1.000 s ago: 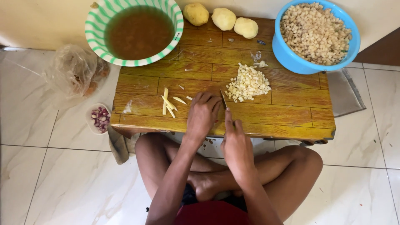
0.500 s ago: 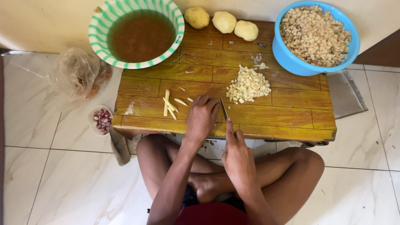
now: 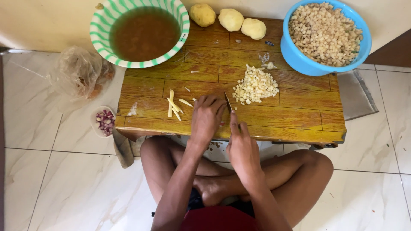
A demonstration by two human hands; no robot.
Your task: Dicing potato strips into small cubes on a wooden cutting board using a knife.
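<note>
Pale yellow potato strips (image 3: 174,104) lie on the low wooden board (image 3: 299,107), just to the left of the left hand (image 3: 207,117). This hand is curled with its fingers (image 3: 209,102) bent down, pressing on something under the fingertips; the piece itself is hidden, so I cannot tell its shape. The right hand (image 3: 242,147) is closed around the handle of a knife (image 3: 228,102), with the index finger stretched along its back, and the blade stands just beside the left fingertips. A heap of diced potato (image 3: 255,85) sits just beyond the blade tip, to the right of the fingers. Raw peeled potato is, I judge, firm and stiff but wet and a little slippery, so thin strips may slide or roll; they are light and can snap. It seems best to hold them from above, bundled flat, with fingertips tucked back from the edge. Farther from the fingers are 3 whole peeled potatoes (image 3: 231,19), a blue bowl (image 3: 299,60) of cubes and a green striped bowl (image 3: 100,40) of brown water.
</note>
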